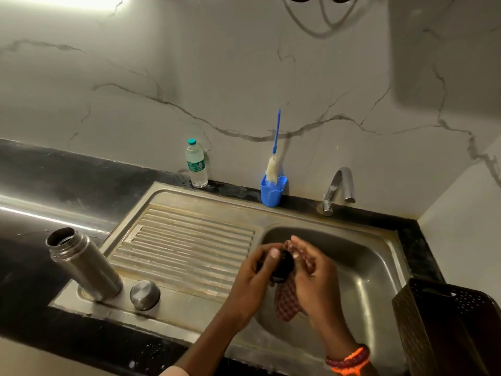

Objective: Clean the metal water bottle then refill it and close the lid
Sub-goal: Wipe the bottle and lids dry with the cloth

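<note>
The metal water bottle [84, 267] stands open and upright on the sink's front left corner. A round steel cap [145, 294] lies beside it on the right. Over the sink basin [360, 270], my left hand [257, 278] grips a small black lid part [283, 268]. My right hand [315, 272] holds a red checked cloth [287, 302] against that black part, and the cloth hangs down below my hands.
A blue-handled bottle brush [273, 164] stands in a blue cup [272, 192] at the wall. A plastic water bottle [195, 165] is left of it, the tap [339, 189] right. A dark perforated basket [447, 329] sits at the front right. The ribbed drainboard [187, 248] lies left of the basin.
</note>
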